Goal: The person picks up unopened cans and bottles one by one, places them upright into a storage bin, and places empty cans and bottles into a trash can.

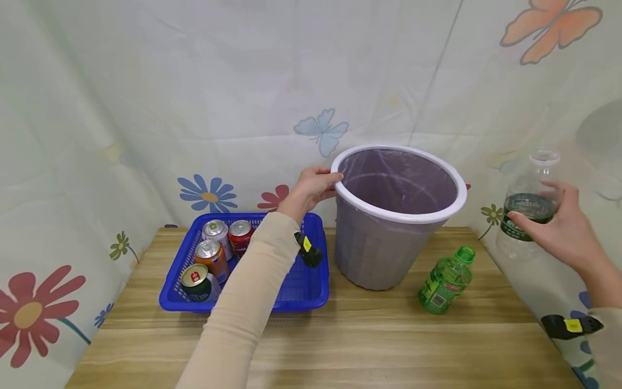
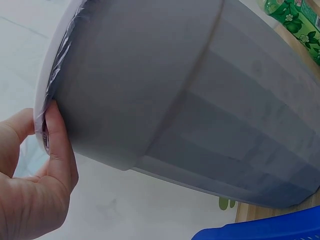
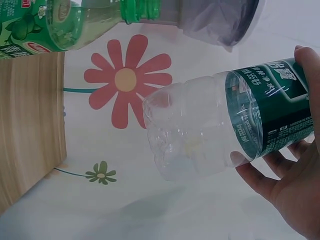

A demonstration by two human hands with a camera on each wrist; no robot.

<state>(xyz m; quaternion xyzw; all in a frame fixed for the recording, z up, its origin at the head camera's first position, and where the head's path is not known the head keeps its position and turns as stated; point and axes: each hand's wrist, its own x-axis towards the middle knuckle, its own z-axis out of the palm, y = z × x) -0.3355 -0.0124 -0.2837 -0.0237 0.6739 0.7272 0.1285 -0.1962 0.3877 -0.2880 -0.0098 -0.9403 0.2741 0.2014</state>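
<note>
My left hand (image 1: 315, 187) pinches the white rim of a grey trash can (image 1: 376, 248), thumb on one side and fingers on the other in the left wrist view. The can is lined with a thin clear bag and leans a little. In my right hand (image 1: 566, 232) is a clear plastic bottle (image 3: 185, 130) with a dark green label, uncapped and held up in the air beyond the table's right side. Between the can and that hand, a green plastic bottle (image 1: 444, 281), also uncapped, stands on the table.
A blue plastic basket (image 1: 316, 281) sits left of the trash can, partly behind my left arm. Several drink cans (image 1: 211, 259) stand in its left part. The wooden table (image 1: 369, 346) backs onto a flower-printed curtain (image 1: 233, 108).
</note>
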